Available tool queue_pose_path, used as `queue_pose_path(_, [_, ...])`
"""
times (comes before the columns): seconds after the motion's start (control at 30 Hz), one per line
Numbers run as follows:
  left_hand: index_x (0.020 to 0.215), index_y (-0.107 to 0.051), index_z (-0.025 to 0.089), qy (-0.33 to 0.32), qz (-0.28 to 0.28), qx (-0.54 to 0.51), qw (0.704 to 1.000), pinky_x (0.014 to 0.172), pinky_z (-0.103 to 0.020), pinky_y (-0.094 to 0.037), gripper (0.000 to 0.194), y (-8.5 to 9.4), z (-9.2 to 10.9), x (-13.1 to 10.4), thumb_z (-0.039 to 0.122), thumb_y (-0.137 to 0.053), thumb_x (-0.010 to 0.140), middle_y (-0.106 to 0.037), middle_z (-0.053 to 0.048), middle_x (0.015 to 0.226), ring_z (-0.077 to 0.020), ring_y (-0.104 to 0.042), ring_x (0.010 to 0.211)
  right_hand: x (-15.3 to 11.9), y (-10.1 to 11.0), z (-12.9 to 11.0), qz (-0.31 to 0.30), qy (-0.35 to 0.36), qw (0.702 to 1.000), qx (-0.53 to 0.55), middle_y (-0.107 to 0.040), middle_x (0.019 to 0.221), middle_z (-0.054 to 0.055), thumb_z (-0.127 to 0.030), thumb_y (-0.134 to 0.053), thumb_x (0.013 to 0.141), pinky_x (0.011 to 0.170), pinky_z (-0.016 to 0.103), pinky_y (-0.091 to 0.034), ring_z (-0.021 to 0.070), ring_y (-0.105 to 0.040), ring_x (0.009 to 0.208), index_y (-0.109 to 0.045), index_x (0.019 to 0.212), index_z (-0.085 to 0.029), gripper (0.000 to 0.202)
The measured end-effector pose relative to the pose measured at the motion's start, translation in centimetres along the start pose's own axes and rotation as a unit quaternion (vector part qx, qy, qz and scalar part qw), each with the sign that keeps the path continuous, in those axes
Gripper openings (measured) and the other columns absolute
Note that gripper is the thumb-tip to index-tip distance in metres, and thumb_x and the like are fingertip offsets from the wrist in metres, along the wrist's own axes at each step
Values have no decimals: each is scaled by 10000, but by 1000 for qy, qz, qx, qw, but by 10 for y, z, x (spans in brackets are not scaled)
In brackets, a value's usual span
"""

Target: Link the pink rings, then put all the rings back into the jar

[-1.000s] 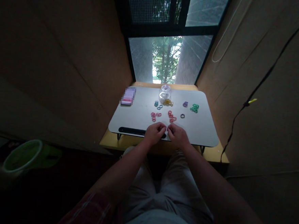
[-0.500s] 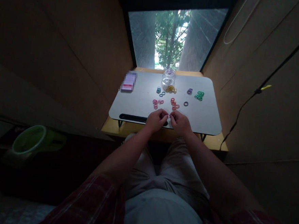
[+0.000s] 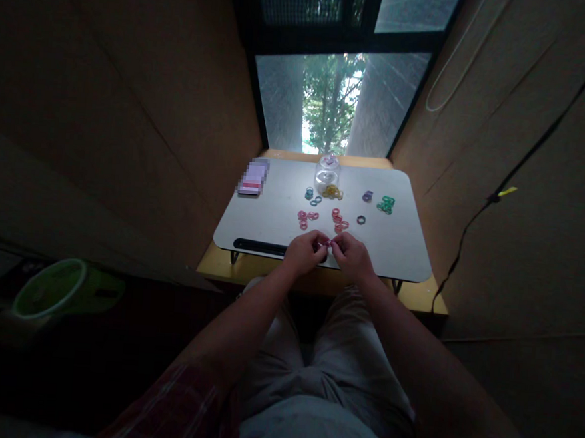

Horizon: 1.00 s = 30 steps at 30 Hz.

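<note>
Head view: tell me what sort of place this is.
Probably a small booth or cubicle at home or in a dorm, not a workshop: plain brown walls close in on both sides, a window looks onto trees, and a small white lap table holds sorted coloured rings.

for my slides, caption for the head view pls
Both hands pinch a small pink ring over a white lap table strewn with coloured rings.
</note>
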<state>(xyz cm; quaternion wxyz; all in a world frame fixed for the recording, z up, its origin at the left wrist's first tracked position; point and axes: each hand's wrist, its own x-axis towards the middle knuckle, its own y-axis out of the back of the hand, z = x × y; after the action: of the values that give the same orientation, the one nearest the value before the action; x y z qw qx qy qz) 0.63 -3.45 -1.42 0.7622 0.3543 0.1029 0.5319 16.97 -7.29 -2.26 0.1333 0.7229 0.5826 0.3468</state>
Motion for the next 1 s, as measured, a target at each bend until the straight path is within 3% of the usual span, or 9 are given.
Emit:
queue_pose_path(0.63, [820,-620,190,44,46,-59,996,628,-235,-411,151,0,-2,3,335,-599,854,-666,9,736,-117,-591,658,0,-1,-2,-25,1,999,-28,-591,647,-8,-386,-525,895,571,254,-345,142,-521,576,-541,751,-221,220])
queue_pose_path(1.0, [789,-587,193,46,62,-66,995,594,-235,-389,152,-1,-2,3,337,-605,832,-628,25,681,-113,-563,610,-1,0,-4,-24,21,998,-48,-607,683,-3,-295,-492,892,581,246,-320,136,-516,597,-584,802,-214,152])
